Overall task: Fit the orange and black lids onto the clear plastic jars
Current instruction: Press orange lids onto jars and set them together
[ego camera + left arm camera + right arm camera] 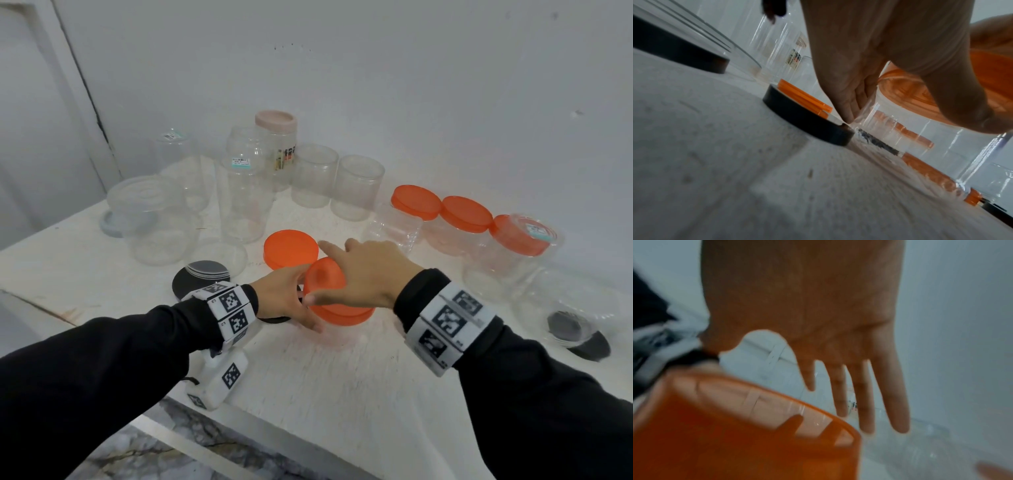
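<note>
Right hand [359,274], fingers straight and apart, presses an orange round plastic lid [329,294] onto the clear plastic jar [920,139] gripped by the left hand [287,298]. Three capped jars stand beyond the right hand; one spare orange lid [291,248], black lids and open jars remain.

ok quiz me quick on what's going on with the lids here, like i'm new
1. True or false: the right hand is curled into a fist.
2. Which hand grips the jar under the orange lid? A) left hand B) right hand C) neither
3. What colour is the loose lid lying flat just behind the hands?

Key: 1 false, its fingers are straight; 2 A; 3 orange.
</note>
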The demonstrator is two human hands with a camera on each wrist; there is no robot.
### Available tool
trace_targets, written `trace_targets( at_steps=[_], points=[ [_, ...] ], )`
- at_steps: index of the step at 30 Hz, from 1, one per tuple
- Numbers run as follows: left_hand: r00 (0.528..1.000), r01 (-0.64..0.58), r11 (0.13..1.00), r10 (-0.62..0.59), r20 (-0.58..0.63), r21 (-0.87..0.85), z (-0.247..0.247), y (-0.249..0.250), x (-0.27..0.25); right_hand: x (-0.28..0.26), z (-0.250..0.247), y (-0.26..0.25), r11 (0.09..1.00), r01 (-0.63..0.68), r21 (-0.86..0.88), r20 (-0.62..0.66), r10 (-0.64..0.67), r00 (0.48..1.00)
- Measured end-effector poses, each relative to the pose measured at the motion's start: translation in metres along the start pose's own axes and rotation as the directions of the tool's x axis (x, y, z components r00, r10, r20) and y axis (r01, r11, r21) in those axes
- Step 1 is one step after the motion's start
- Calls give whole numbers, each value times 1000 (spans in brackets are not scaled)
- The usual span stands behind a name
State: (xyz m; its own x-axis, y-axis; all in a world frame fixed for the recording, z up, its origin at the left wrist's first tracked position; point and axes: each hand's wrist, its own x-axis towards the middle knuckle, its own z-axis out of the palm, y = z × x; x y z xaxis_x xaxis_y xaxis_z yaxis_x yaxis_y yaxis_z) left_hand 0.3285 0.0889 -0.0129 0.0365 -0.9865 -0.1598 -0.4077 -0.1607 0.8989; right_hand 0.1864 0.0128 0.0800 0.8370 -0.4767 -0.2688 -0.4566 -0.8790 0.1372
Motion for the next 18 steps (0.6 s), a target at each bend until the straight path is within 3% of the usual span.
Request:
trace_targets(
  at_steps=[2, 4, 7, 11, 15, 18],
  points=[
    [1000, -3, 1000, 3, 6, -2, 0, 1, 0, -3, -8, 9, 983, 84, 166, 162, -111, 981],
    [1000, -14, 1000, 14, 12, -5, 0, 2, 0, -5, -12, 13, 964, 136, 230, 221, -188, 957],
    [999, -26, 1000, 26, 18, -13, 0, 1, 0, -3, -7, 8, 978, 120, 172, 152, -146, 977],
    [1000, -15, 1000, 15, 21, -5, 0, 1, -1, -1, -2, 3, 998, -20, 62, 96, 14, 995],
    [999, -37, 999, 38, 15, -29, 0, 1, 0, -3, -6, 9, 970, 147, 196, 197, -186, 963],
    [998, -51, 998, 52, 30, -20, 0, 1, 0, -3, -4, 7, 973, 131, 189, 163, -163, 973]
  ],
)
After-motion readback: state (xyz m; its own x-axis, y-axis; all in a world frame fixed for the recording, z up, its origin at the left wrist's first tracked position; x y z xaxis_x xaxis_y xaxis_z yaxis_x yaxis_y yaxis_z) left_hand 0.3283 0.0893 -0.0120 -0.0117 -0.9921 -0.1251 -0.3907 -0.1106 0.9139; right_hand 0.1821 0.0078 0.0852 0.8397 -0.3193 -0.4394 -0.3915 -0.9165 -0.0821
